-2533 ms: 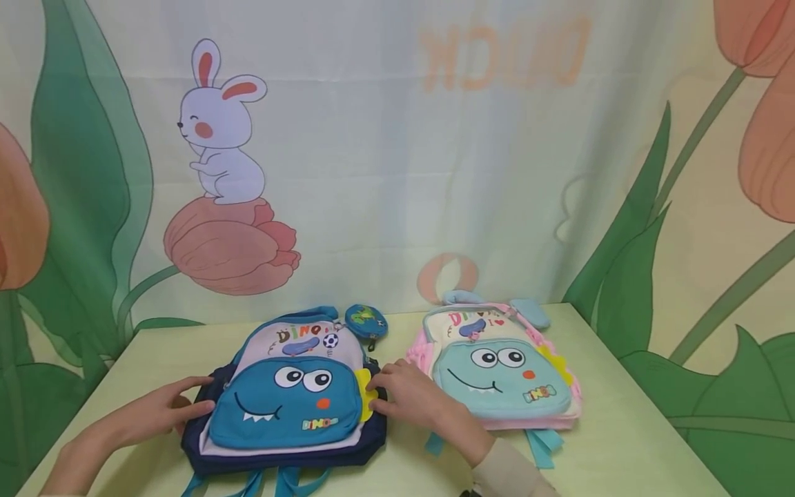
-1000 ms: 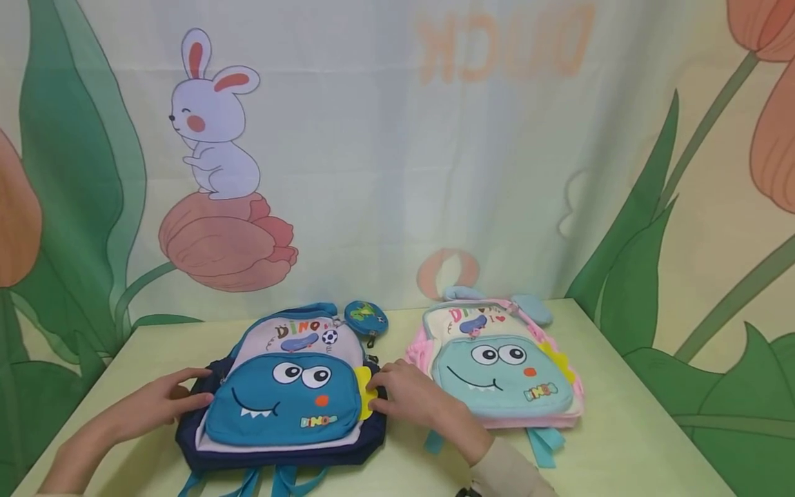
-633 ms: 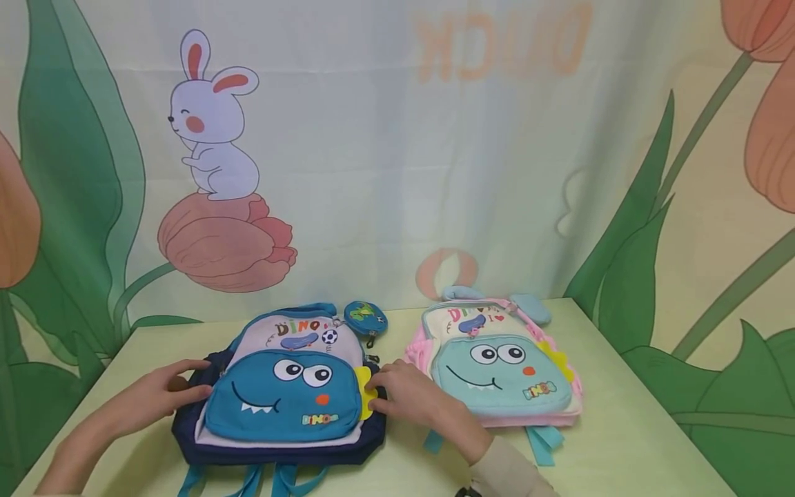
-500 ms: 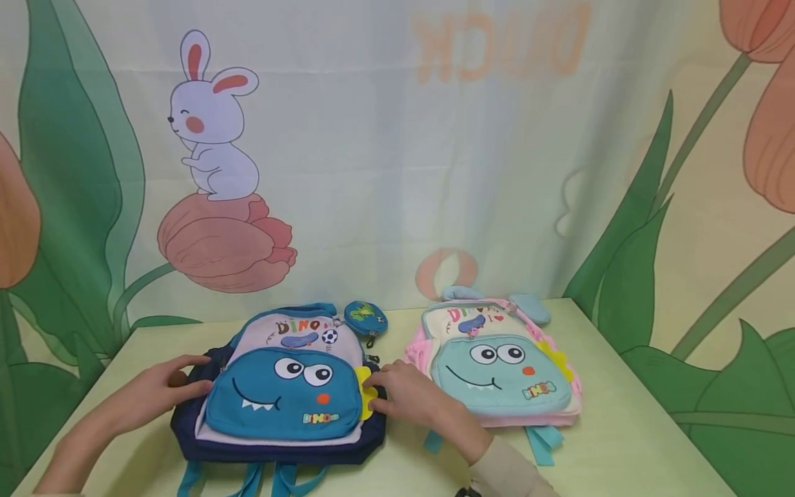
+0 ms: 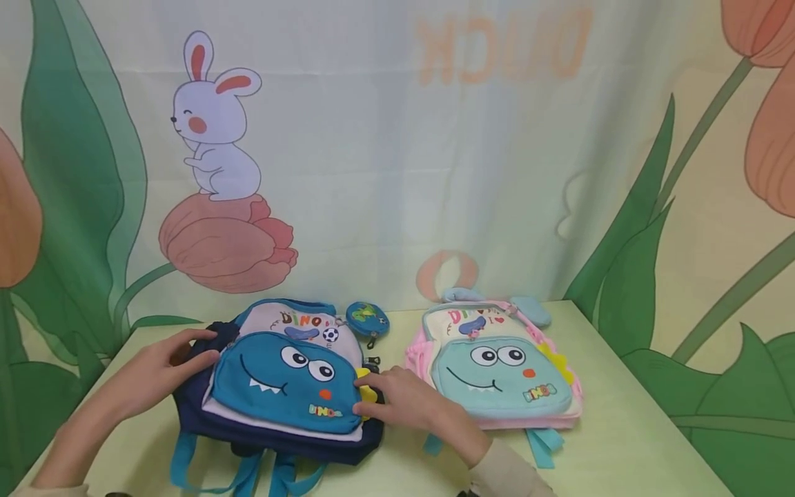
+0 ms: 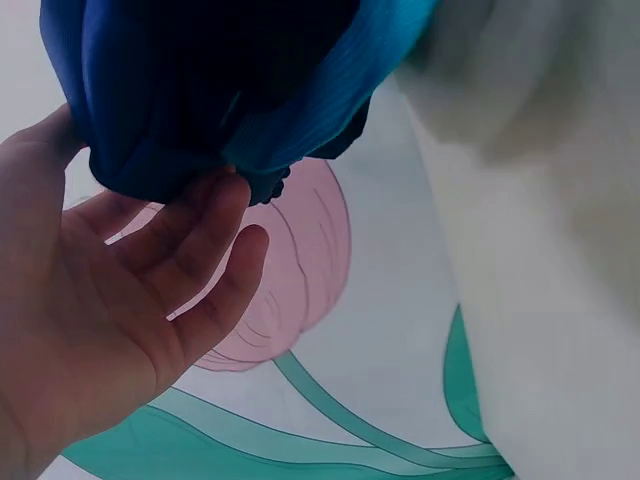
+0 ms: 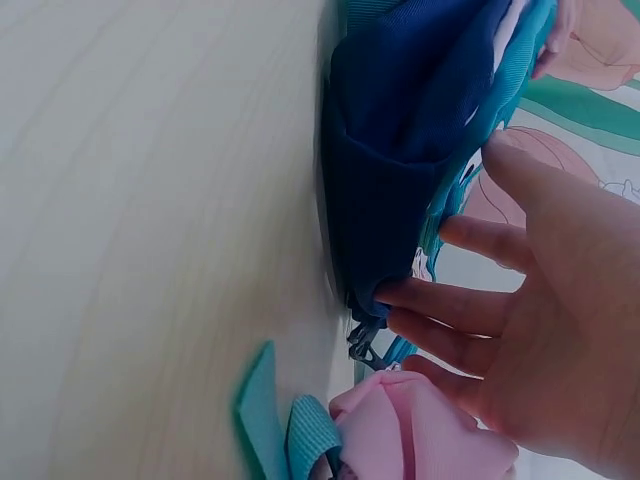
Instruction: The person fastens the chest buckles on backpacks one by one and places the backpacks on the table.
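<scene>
A blue dinosaur backpack lies face up on the table, its left side tipped up. My left hand grips that side; in the left wrist view the hand has thumb and fingers on either side of the dark blue fabric. On the right side, my right hand rests by the yellow spikes. The right wrist view shows this hand with extended fingers against the navy side panel. A round blue dinosaur pouch hangs at the backpack's top right. Teal straps trail below it.
A pink and mint dinosaur backpack lies to the right, close to my right forearm. Both backpacks are on a pale yellow-green table. A curtain printed with a rabbit and tulips hangs behind it.
The blue backpack's left side has risen and its face has tilted, baring more of the underside and straps. My left hand has moved up with it; the right hand stays at the right side.
</scene>
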Action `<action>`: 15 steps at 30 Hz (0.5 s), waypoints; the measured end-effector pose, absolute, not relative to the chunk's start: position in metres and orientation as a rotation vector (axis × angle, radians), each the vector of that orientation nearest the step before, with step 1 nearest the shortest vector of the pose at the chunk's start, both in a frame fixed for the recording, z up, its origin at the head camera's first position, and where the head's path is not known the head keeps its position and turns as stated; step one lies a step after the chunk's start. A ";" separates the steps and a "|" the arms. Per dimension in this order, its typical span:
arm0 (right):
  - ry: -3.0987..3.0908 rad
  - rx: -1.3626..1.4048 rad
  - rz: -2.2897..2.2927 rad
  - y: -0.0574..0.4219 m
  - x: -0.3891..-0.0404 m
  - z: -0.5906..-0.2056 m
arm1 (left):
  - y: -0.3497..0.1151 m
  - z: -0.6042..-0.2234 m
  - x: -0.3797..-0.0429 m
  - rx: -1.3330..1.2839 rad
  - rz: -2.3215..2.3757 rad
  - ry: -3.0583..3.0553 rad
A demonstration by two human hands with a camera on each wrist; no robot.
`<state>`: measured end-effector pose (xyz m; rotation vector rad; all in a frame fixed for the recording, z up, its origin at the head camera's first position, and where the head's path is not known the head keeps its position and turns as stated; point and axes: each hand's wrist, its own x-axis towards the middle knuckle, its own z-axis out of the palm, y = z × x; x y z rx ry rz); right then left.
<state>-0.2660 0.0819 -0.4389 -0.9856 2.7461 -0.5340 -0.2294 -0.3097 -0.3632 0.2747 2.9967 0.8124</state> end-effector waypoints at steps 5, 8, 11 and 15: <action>2.731 -0.974 -0.525 0.081 -0.264 -0.436 | -0.301 -0.355 -0.229 0.267 0.809 3.051; 2.735 -0.975 -0.516 0.080 -0.263 -0.435 | -0.298 -0.352 -0.229 0.266 0.821 3.069; 2.739 -0.981 -0.515 0.079 -0.261 -0.434 | -0.295 -0.348 -0.227 0.284 0.832 3.087; 2.726 -0.999 -0.532 0.079 -0.261 -0.434 | -0.290 -0.343 -0.225 0.321 0.864 3.105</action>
